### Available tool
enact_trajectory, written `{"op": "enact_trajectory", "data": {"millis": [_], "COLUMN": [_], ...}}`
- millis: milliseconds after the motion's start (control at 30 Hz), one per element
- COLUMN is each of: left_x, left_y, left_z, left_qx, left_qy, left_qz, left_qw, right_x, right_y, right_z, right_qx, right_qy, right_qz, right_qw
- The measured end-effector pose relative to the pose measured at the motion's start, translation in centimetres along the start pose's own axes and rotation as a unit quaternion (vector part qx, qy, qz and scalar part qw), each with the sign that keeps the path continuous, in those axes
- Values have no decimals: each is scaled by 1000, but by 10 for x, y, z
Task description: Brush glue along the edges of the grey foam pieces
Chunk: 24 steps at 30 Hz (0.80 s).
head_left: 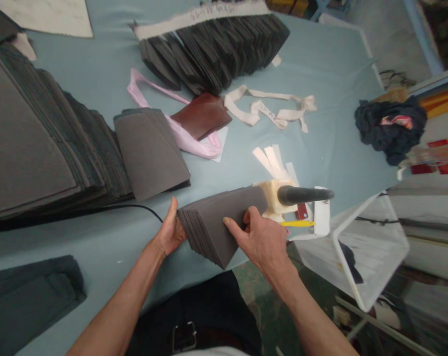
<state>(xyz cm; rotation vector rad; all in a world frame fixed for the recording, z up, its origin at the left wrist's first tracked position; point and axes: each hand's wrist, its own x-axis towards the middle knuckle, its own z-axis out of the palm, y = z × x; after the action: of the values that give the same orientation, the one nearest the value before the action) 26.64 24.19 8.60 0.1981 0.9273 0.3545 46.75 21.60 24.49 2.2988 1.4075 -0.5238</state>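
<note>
A fanned stack of dark grey flat pieces (224, 217) is tilted over the table's near edge, between my two hands. My left hand (171, 232) holds its left end, thumb up at the side, with the other fingers mostly hidden behind the pieces. From the right, my right hand (263, 237) grips the stack, its thumb on the top piece and its fingers curled. Just beyond the right hand is a cream block (273, 195) with a black handle-like bar (303, 194). A smaller grey stack (151, 153) lies to the left, close to the held one.
Large grey stacks (27, 133) fill the left side. At the back lies a tied row of dark pieces (216, 52). Pink cloth (196, 141), a brown piece (205, 116), white ribbon (253, 116) and a yellow tool (298, 224) lie about. A white bin (344, 267) stands at the right.
</note>
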Motion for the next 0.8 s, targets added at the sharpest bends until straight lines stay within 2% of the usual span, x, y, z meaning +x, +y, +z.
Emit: {"op": "enact_trajectory", "data": {"millis": [300, 433, 633, 700, 800], "left_x": [12, 18, 28, 26, 16], "left_y": [28, 29, 26, 21, 12], "left_z": [4, 6, 10, 11, 14], "left_qx": [52, 58, 81, 89, 99], "left_qy": [18, 27, 63, 87, 141], "left_qz": [32, 17, 1, 23, 97], "left_qw": [998, 998, 995, 992, 980], "right_x": [4, 4, 18, 19, 16], "right_y": [-2, -3, 0, -3, -9], "right_z": [0, -2, 10, 12, 11], "right_qx": [37, 49, 75, 77, 78], "right_qy": [37, 51, 20, 8, -7], "right_qz": [-12, -17, -11, -20, -26], "right_qw": [999, 997, 997, 997, 997]}}
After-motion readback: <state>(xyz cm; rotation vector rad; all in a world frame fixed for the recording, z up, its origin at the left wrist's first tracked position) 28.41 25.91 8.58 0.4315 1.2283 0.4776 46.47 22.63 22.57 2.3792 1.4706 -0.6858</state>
